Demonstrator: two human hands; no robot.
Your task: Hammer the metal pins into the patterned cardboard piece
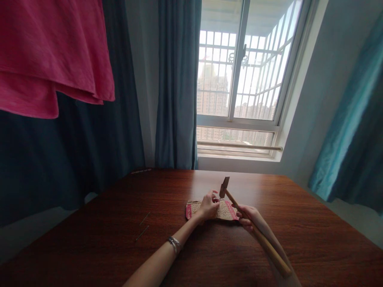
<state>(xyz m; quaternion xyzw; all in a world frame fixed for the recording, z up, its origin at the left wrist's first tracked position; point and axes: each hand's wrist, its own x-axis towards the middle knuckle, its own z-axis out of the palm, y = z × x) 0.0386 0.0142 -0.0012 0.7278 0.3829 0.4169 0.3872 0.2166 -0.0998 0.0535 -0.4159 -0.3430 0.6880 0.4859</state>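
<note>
My right hand (248,217) is wrapped round the wooden handle of a hammer (260,235). The metal hammer head (224,187) is up at the far end, just above the fingers of my left hand (210,206). Those fingers are pinched together over a pink and beige board (226,211) covered in small dark dots. A thin nail (220,199) seems to stand at the fingertips, under the hammer head; its lower part is hard to make out. The board lies flat on the table, partly hidden by my left hand.
Two thin metal rods, one nearer (142,233) and one farther (145,219), lie on the brown wooden table (98,243) to the left. A barred window (236,79) and blue curtains (179,79) stand behind. Pink cloth (74,52) hangs at upper left.
</note>
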